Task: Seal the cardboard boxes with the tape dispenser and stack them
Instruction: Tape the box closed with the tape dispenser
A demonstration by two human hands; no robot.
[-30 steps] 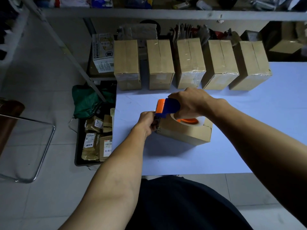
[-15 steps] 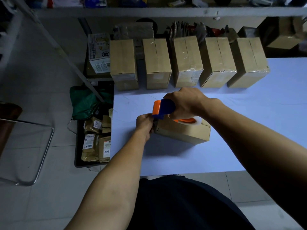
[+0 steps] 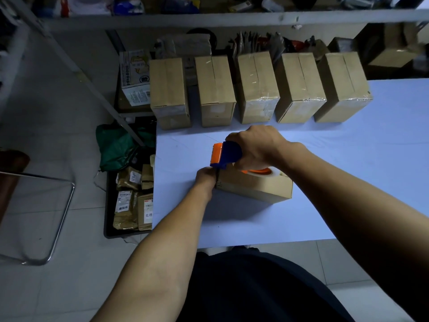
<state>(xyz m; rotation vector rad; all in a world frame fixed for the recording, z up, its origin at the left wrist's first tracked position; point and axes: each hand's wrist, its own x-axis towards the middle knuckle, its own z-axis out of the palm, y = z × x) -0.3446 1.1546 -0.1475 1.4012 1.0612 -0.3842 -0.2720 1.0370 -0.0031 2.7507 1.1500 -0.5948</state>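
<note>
A small cardboard box (image 3: 256, 188) lies in the middle of the white table (image 3: 348, 159). My right hand (image 3: 257, 145) grips the blue and orange tape dispenser (image 3: 224, 154), whose clear tape roll (image 3: 262, 173) rests on the box's top at its left end. My left hand (image 3: 205, 176) is pressed against the box's left end, just under the dispenser's blade; its fingers are hidden behind the hand. Several sealed cardboard boxes (image 3: 257, 87) stand in a row along the table's far edge.
A black crate of wrapped parcels (image 3: 132, 201) and a green bag (image 3: 116, 145) sit on the floor left of the table. A metal chair frame (image 3: 46, 217) stands further left. Cluttered shelving (image 3: 232, 17) runs behind the table.
The dispenser stays at the box's left end, lifted slightly. My left hand remains against that end. The camera view has shifted a little.
</note>
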